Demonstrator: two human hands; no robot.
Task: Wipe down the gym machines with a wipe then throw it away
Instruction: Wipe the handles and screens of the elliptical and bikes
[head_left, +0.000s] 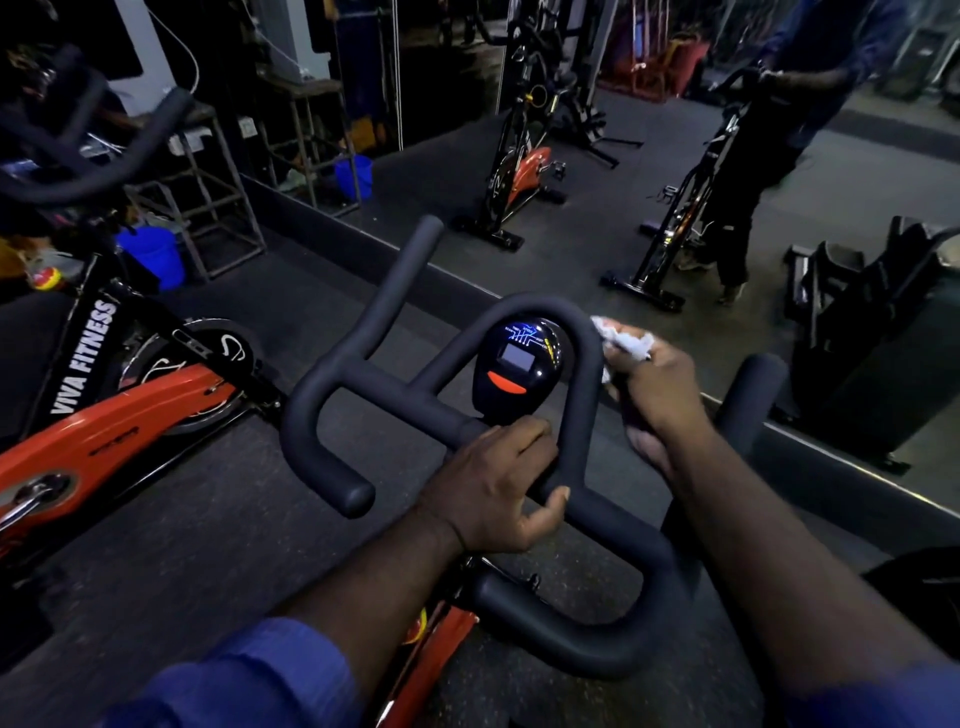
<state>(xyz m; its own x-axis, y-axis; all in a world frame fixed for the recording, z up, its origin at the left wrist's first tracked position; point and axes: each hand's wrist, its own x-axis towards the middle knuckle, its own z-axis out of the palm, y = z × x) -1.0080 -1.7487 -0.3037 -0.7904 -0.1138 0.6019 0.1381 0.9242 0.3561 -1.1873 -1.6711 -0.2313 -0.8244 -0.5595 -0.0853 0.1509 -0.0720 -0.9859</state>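
Note:
The black padded handlebar of a spin bike fills the middle of the view, with a small black console inside its front loop. My left hand grips the centre crossbar just below the console. My right hand holds a crumpled white wipe against the right side of the front loop, fingers curled around the bar and the wipe.
A second orange and black bike marked VIVA FITNESS stands close on the left. A wall mirror ahead reflects bikes and a standing person. A blue bucket and a metal rack sit at the left. A black stand is at the right.

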